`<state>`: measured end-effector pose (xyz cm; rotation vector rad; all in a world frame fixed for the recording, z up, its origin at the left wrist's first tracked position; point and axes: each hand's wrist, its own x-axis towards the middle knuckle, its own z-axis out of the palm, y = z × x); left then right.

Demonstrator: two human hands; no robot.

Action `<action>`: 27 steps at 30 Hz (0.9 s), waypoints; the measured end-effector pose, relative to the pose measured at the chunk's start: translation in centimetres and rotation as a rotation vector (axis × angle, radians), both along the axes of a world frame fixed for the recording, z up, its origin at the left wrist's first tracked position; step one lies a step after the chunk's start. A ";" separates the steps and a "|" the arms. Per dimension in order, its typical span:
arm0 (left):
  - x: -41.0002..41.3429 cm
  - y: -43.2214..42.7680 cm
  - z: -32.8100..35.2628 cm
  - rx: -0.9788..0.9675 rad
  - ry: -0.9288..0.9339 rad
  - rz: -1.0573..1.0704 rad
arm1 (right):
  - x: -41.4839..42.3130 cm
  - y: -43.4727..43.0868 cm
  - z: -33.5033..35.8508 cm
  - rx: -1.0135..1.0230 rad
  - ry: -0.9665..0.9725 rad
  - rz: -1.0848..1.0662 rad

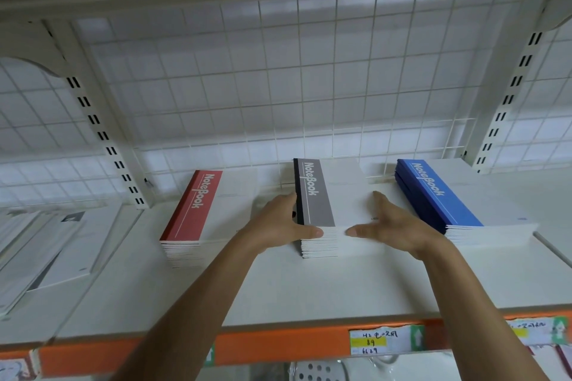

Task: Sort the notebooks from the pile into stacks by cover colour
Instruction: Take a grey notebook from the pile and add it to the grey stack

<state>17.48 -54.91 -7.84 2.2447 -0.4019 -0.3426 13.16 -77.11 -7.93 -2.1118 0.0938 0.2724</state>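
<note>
White metal shelving is viewed from the front and slightly above, with a shelf board point(309, 288) backed by a wire grid panel point(278, 86) and flanked by two slotted uprights point(102, 127). An orange strip point(278, 346) is fixed along the front edge of the board, and a handwritten label point(376, 342) is stuck on it. Three stacks of notebooks are laid side by side toward the back of the board, each top cover being white with a coloured band along its left side printed "NoteBook". The red stack point(193, 207) is placed at the left, the grey stack point(318, 195) in the middle and the blue stack point(442, 195) at the right; bare board is seen between them. The grey stack is framed by both hands. The left hand point(278, 223) is laid against its left side, with the fingers held nearly straight along the dark spine edge and the thumb pressed flat against the front edges of the pages. The right hand point(393, 223) is laid on the right part of the same stack, with the fingers stretched out over the white cover and the thumb pressed against the front edge, its tip near the left thumb but apart from it. A loose pile of pale notebooks point(55, 244) is seen further left on the adjoining board, partly blurred.
</note>
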 end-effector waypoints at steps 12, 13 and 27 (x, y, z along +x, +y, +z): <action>-1.7 1.6 1.9 0.049 -0.287 0.054 | -0.7 5.2 3.0 -0.411 -0.389 0.057; -1.9 2.2 2.0 0.070 -0.351 0.086 | -0.7 6.5 3.3 -0.412 -0.460 0.078; -5.1 20.6 1.4 0.423 -0.716 0.351 | -0.2 29.0 1.9 -0.389 -0.702 0.437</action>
